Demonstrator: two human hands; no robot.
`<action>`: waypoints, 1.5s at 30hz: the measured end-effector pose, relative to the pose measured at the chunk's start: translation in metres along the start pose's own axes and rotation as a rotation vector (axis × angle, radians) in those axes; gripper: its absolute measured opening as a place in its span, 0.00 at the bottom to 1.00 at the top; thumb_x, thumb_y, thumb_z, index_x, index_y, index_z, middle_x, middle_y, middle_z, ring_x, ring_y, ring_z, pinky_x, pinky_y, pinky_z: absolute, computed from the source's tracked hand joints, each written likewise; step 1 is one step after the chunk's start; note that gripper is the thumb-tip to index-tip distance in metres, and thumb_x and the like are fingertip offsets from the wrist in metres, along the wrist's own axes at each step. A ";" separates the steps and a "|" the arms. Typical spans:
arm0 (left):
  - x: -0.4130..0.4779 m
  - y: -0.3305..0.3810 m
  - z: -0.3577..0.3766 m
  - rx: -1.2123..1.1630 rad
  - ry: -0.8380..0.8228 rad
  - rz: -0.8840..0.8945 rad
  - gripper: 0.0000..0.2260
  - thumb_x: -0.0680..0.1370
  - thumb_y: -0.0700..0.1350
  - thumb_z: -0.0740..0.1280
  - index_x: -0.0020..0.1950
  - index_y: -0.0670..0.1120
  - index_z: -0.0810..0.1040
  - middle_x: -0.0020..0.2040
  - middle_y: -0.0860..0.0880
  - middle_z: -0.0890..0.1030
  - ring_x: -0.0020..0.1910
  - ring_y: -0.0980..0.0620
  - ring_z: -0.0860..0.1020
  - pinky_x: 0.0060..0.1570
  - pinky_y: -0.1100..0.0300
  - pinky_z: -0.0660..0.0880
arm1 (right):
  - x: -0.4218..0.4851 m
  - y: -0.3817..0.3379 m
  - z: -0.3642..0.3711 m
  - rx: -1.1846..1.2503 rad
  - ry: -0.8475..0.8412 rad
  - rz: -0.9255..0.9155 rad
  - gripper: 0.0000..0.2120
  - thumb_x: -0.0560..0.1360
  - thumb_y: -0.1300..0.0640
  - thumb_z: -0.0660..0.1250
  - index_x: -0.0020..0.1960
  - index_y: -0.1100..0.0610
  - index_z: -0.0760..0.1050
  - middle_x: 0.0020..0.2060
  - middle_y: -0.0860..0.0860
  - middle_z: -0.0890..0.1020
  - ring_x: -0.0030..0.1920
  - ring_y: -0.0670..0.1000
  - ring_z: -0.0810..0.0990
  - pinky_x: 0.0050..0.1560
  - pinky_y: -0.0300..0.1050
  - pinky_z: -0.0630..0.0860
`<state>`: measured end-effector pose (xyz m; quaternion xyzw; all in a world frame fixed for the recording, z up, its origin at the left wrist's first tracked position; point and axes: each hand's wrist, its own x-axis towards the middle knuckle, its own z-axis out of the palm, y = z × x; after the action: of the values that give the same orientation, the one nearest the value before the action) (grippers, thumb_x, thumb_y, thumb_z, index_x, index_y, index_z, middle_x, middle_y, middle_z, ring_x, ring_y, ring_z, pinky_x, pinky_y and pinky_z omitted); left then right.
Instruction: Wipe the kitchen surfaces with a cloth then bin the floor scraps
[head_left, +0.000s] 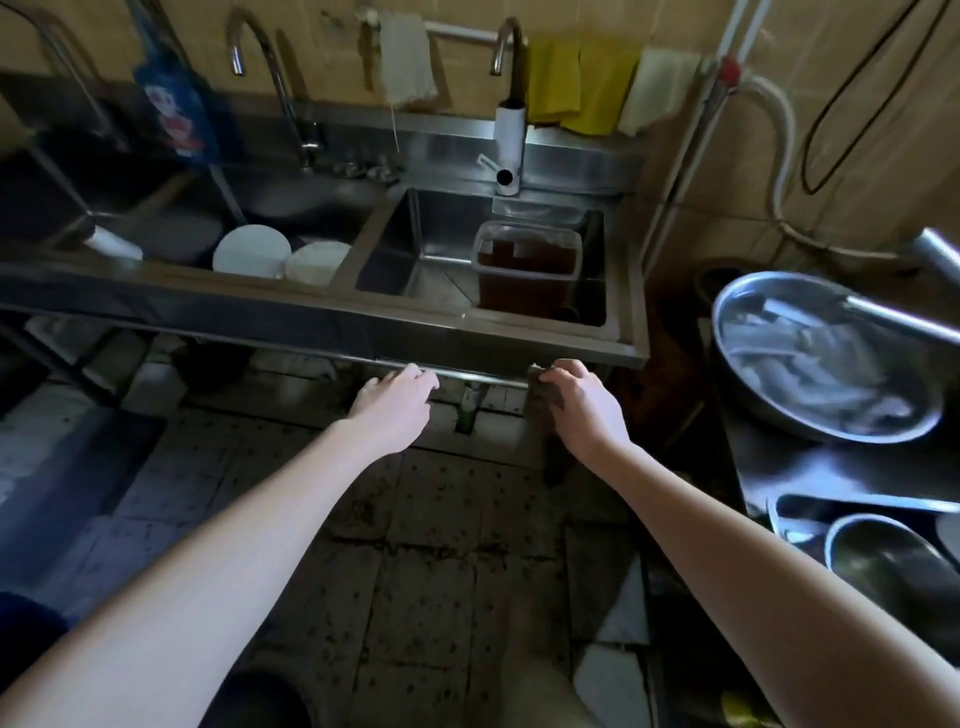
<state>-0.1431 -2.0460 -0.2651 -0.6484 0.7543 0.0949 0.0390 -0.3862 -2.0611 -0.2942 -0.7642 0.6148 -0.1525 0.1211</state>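
Observation:
A steel double sink unit (322, 317) fills the upper half of the head view. Below its front edge runs a thin steel bar (467, 375). My right hand (576, 405) grips a dark cloth (545, 400) against the right end of that bar, near the sink's front right corner. My left hand (395, 405) reaches toward the bar left of it, fingers relaxed and holding nothing. The tiled floor (441, 545) under my arms is speckled with small dark scraps.
The right basin holds a clear tub of brown liquid (524, 265); the left basin holds white plates (252, 252). A steel bowl of pale scraps (826, 358) and other steel bowls (883, 561) crowd a counter at right. Cloths (582, 85) hang on the wall. A green bottle (467, 410) stands under the sink.

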 end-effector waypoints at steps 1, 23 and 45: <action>0.012 -0.002 -0.003 -0.001 0.004 -0.005 0.14 0.80 0.43 0.56 0.65 0.49 0.69 0.64 0.47 0.71 0.59 0.45 0.73 0.58 0.50 0.67 | 0.016 0.003 0.000 -0.001 0.002 -0.003 0.20 0.73 0.66 0.64 0.64 0.56 0.72 0.62 0.52 0.72 0.57 0.57 0.75 0.50 0.51 0.78; 0.235 -0.017 -0.013 -0.075 -0.039 -0.098 0.12 0.81 0.44 0.57 0.64 0.50 0.68 0.64 0.51 0.71 0.48 0.47 0.77 0.43 0.56 0.69 | 0.244 0.102 0.046 -0.036 -0.104 -0.048 0.27 0.69 0.71 0.63 0.66 0.55 0.69 0.59 0.55 0.72 0.53 0.60 0.75 0.59 0.50 0.68; 0.242 -0.036 -0.047 0.035 0.010 0.069 0.14 0.80 0.42 0.55 0.66 0.49 0.67 0.66 0.49 0.69 0.58 0.45 0.72 0.59 0.50 0.66 | 0.214 0.063 0.039 -0.163 -0.189 -0.029 0.21 0.75 0.55 0.66 0.67 0.52 0.67 0.63 0.51 0.71 0.67 0.54 0.68 0.72 0.57 0.53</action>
<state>-0.1421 -2.2949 -0.2661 -0.6218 0.7779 0.0798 0.0434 -0.3862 -2.2838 -0.3361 -0.7914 0.5998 -0.0307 0.1136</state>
